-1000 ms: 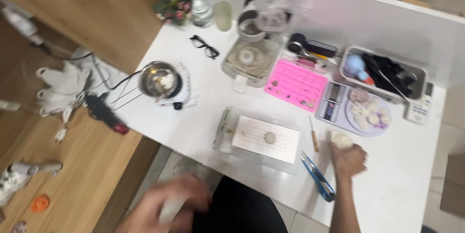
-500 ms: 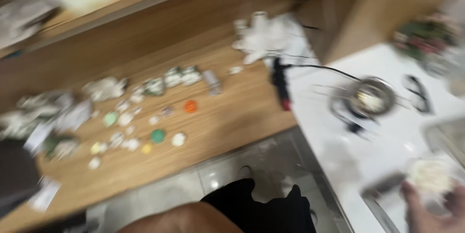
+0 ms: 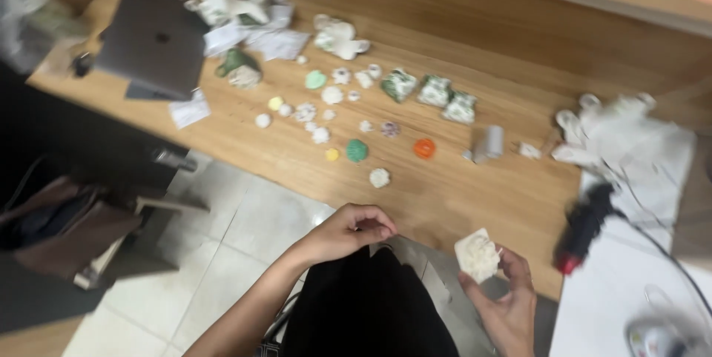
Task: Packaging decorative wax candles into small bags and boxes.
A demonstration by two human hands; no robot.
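Holding a small white flower-shaped piece (image 3: pixel 476 256) in the fingertips of my right hand (image 3: pixel 504 298), I keep it above my lap, just before the edge of the wooden platform (image 3: pixel 475 194). My left hand (image 3: pixel 348 231) is loosely curled and holds nothing. Many small round pieces (image 3: pixel 357 151) lie scattered on the wood, a closed grey laptop (image 3: pixel 154 38) well apart from them.

Bare worktop strip (image 3: pixel 475 201) before both hands, small moulded pieces (image 3: pixel 357 151) scattered beyond, black-and-red tool (image 3: pixel 582 227) crowding the right, laptop (image 3: pixel 152 38) far left
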